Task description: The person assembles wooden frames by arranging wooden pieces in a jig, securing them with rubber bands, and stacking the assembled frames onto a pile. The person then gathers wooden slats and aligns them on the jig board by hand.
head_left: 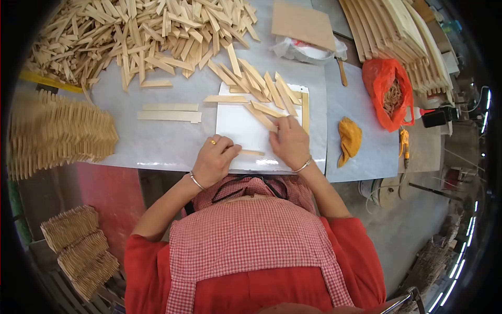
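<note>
My left hand (213,159) is closed on the left end of a thin wooden stick (252,153), low over the white board (235,125). At the board's right part, my right hand (291,141) has its fingers closed at the lower end of a wooden strip (261,117); whether it grips the strip is hard to tell. More loose wooden strips (273,90) with slanted ends lie across the top of the board. Two pale flat strips (170,112) rest on the table left of it.
A large heap of wooden strips (151,31) covers the back left. Stacked pieces (63,131) stand at the left edge. To the right are a yellow cloth (349,140), a red plastic bag (381,78), a cardboard piece (302,23) and long curved wood parts (387,31).
</note>
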{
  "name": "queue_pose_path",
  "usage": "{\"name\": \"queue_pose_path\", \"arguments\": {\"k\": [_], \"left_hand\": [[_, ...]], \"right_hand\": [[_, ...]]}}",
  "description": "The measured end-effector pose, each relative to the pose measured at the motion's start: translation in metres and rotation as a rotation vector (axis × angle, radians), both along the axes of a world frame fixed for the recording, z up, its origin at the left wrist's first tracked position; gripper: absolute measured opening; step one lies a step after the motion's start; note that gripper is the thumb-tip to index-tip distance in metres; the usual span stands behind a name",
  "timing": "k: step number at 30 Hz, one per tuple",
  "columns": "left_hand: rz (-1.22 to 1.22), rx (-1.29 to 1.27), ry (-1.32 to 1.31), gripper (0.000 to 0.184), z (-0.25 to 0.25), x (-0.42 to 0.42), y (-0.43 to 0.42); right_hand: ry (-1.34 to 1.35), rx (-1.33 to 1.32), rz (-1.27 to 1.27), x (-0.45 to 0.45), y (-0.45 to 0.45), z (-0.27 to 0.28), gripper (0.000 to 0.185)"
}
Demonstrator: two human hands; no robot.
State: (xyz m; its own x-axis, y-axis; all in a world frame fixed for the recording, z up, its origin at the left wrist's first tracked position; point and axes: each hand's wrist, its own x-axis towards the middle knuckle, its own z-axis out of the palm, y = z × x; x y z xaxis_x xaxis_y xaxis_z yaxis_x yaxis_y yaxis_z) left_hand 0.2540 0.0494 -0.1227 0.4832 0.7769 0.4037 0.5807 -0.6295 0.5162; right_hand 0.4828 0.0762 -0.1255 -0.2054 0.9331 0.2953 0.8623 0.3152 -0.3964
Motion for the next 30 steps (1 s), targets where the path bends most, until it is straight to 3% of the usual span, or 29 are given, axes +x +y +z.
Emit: {"name": "queue_pose_path", "arguments": {"k": [5,8,11,15,18,22,30], "left_hand": [[-0.117,0.008,0.001,0.018,-0.007,0.015,0.001],[-0.097,0.054,-0.025,0.017,-0.001,0.020,0.005],[-0.076,0.075,-0.042,0.017,-0.002,0.021,0.006],[-0.129,0.046,-0.038,0.017,-0.015,0.016,0.006],[-0.131,0.006,-0.083,0.018,-0.024,0.016,0.006],[-0.137,0.024,-0.063,0.020,-0.021,0.015,0.007],[-0.085,0.043,-0.080,0.025,-0.018,0.016,0.008]], "right_hand": [[0.184,-0.229,-0.023,0.020,-0.009,0.007,0.019],[0.195,-0.160,0.203,0.016,-0.018,0.008,0.023],[0.288,-0.372,0.302,0.012,-0.027,0.021,0.021],[0.300,-0.332,0.285,0.026,-0.015,0.027,0.022],[0.019,0.109,0.155,0.033,0.011,0.019,0.021],[-0.018,0.107,0.168,0.035,0.017,0.006,0.020],[0.159,-0.187,0.461,0.015,0.008,0.018,0.016]]}}
